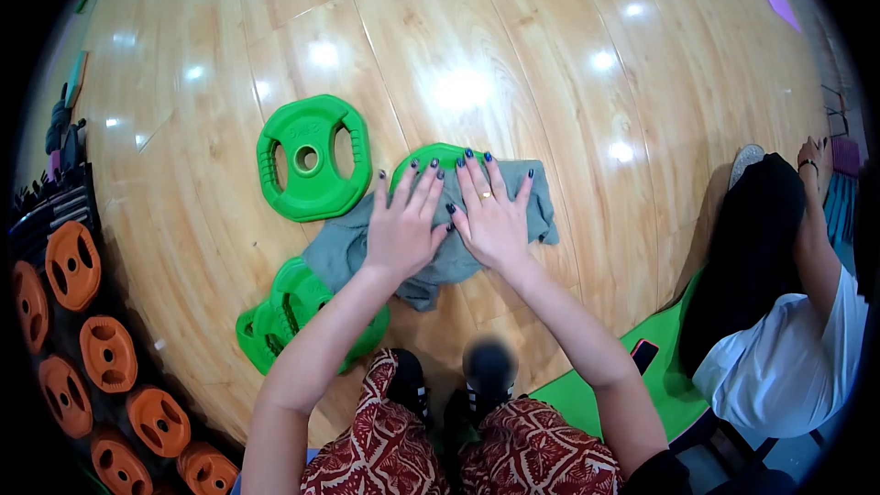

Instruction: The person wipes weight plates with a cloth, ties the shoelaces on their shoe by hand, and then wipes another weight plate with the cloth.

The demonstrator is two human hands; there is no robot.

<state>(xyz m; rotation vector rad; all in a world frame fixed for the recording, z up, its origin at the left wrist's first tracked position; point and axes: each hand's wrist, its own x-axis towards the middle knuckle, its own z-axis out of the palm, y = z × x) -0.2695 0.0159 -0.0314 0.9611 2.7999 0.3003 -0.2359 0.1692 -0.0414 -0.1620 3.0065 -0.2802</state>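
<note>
A grey cloth (348, 240) is spread over part of a green weight plate (427, 156) on the wooden floor. My left hand (403, 225) lies on the cloth with its fingers spread, fingertips near the plate's edge. Beside it, my right hand (493, 218), with a ring on one finger, rests flat on the cloth, fingers apart; the two thumbs are close together. Most of that plate is hidden under cloth and hands. Another green plate (313, 192) lies flat to the upper left. More green plates (298, 291) lie below it, partly behind my left forearm.
Several orange weight plates (108, 353) stand on a rack at the left. On the right, a person in a white top (779, 362) sits by a green mat (674, 339) with a phone (644, 355) on it. My feet are at the bottom centre.
</note>
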